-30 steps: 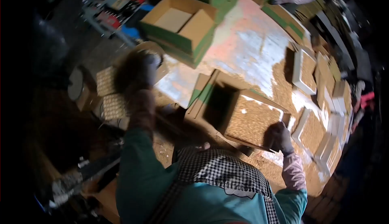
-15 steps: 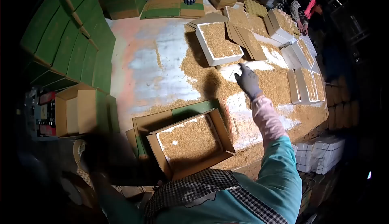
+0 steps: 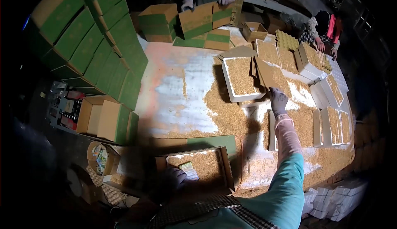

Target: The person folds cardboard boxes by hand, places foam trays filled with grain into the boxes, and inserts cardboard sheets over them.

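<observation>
My left hand point(image 3: 177, 177), in a dark glove, is in shadow inside the open cardboard box point(image 3: 230, 171) in front of me. Its fingers close at the left edge of a small white-and-green packet point(image 3: 189, 170), over a sawdust-like filling point(image 3: 209, 163) in a white tray. My right hand point(image 3: 278, 100), in a grey glove, reaches forward with its fingers closed on the near end of a brown cardboard sheet point(image 3: 267, 74). That sheet leans over the right side of a white foam box point(image 3: 230, 80) filled with the same loose material.
Green-and-brown cartons point(image 3: 93, 47) are stacked at left. An open carton point(image 3: 101, 119) and a box of packets point(image 3: 100, 158) sit below them. Filled white boxes point(image 3: 331, 125) stand at right. Across the table point(image 3: 173, 84), one person handles a carton point(image 3: 196, 20); another works by egg trays point(image 3: 286, 40).
My left hand has come from the left into the cardboard box with the packet. My right hand has closed on the cardboard sheet. Opposite, a person has raised a flat carton.
</observation>
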A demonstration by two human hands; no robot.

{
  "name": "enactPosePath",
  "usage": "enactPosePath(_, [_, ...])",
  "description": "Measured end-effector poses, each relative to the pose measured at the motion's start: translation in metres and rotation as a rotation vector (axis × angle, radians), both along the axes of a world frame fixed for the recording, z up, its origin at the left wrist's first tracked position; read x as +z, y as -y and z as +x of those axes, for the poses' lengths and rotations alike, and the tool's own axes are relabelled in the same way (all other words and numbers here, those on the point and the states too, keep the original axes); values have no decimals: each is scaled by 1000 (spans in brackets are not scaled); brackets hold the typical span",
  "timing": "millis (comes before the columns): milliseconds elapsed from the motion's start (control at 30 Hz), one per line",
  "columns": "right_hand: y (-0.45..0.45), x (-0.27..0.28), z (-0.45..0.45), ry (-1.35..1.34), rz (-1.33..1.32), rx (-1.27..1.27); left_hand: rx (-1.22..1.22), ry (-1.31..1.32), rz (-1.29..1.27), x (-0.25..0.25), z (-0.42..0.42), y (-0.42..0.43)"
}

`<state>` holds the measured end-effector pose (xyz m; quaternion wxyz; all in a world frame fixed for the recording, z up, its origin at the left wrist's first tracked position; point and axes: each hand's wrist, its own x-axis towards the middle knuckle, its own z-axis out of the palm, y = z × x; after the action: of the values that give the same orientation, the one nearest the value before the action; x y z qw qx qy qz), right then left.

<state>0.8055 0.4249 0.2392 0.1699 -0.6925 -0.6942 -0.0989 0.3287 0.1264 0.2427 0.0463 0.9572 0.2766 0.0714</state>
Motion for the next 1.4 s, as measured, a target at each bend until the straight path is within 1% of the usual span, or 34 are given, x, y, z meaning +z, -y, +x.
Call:
enactPosePath(33, [13,18,-11,-7,-25,84,171,-14,-116,-10,3,10])
enactPosePath(67, [23,22,-15,-57,76,143,341,-24,-234,-14,4,18])
enactPosePath(100, [42,41,-26,-133,188,206,339,140,-331,-1,4,14])
enactPosePath(133, [69,71,-43,-210,294,268,346,137,-318,20,5,11])
enactPosePath(200, [128,115,-88,-363,430,388,563,469,-51,65,11,6])
enactPosePath(233, [158,127,-110,-317,458,579,564,467,-43,78,9,6])
enactPosePath(300, [213,115,-151,-356,183,1003,698,683,321,100,1,7])
enactPosePath(333, [235,90,-161,-281,-68,1133,691,680,328,115,-1,11])
enactPosePath(367, [258,64,-171,-209,-338,1231,551,597,250,131,0,16])
enactPosePath(400, [266,47,-167,-110,-351,1258,412,513,171,141,4,19])
enactPosePath(433, [267,36,-164,14,-450,1262,260,398,238,144,16,17])
enactPosePath(467, [268,26,-161,139,-551,1262,256,398,236,121,14,24])
enactPosePath(533, [266,21,-168,205,-539,1287,342,-319,-228,43,10,33])
enactPosePath(567, [267,22,-183,317,-792,1193,339,-316,-231,25,13,35])
enactPosePath(600, [269,19,-194,426,-1037,1080,367,-442,-204,10,17,37])
enactPosePath(633, [268,11,-197,422,-1034,1075,393,-571,-170,5,18,38])
enactPosePath(667, [263,5,-202,420,-932,1050,389,-575,-157,12,14,36])
enactPosePath(700, [260,0,-204,420,-834,1026,360,-342,-171,19,9,35])
enactPosePath(733, [264,5,-206,426,-832,1023,330,-104,-189,28,6,35])
enactPosePath(800, [280,21,-209,382,-600,952,459,272,99,47,-4,37])
enactPosePath(867, [288,10,-195,37,-652,998,707,416,-5,32,-34,41])
enactPosePath(900, [294,49,-189,-171,-498,956,793,740,-362,8,-49,46])
enactPosePath(933, [296,77,-180,-326,-442,695,851,1060,-735,-24,-64,49])
enactPosePath(967, [289,77,-163,-281,-397,555,737,1250,-1177,-50,-81,45])
enactPosePath(1033, [275,46,-154,-191,-700,414,791,1371,-1566,-147,-85,40])
enactPosePath(1067, [277,8,-162,-652,-675,648,915,1284,-1527,-132,-61,33])
enactPosePath(1100, [279,-11,-180,-309,-640,768,1033,1193,-1493,-113,-35,25])
enactPosePath(1133, [279,-20,-193,40,-598,871,1072,1000,-1219,-71,-7,20])
enactPosePath(1167, [277,-25,-193,-125,-611,820,1204,952,-1065,-90,0,14])
enactPosePath(1200, [269,-24,-184,-409,-731,691,1203,958,-1059,-105,-6,14])
enactPosePath(1267, [278,-44,-172,-422,-265,357,903,1182,-1013,-115,-11,15])
enactPosePath(1300, [280,-64,-170,-590,-592,170,922,1213,-1017,-112,-9,17])
enactPosePath(1333, [286,-95,-178,-666,-790,71,834,1279,-1102,-100,-9,13])
enactPosePath(1400, [291,-41,-199,-1466,-855,318,716,1464,-1228,-80,-25,22])
